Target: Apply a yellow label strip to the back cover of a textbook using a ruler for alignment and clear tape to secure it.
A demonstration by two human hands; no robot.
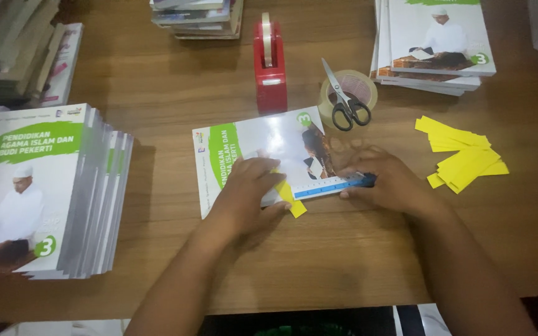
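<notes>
A white and green paperback book (263, 146) lies sideways on the wooden table (175, 106). My left hand (247, 193) presses flat on its near edge, over a yellow paper strip (295, 204) that sticks out past the book. My right hand (384, 180) holds a blue ruler (331, 185) against the book's near right edge, with its fingers curled over the ruler's right end.
Black-handled scissors (345, 99) rest on a roll of clear tape (361, 87). A red tape dispenser (269, 62) stands behind the book. Loose yellow strips (465, 158) lie at the right. Stacks of the same book sit at the left (45, 186), far right (434, 43) and far centre (197, 17).
</notes>
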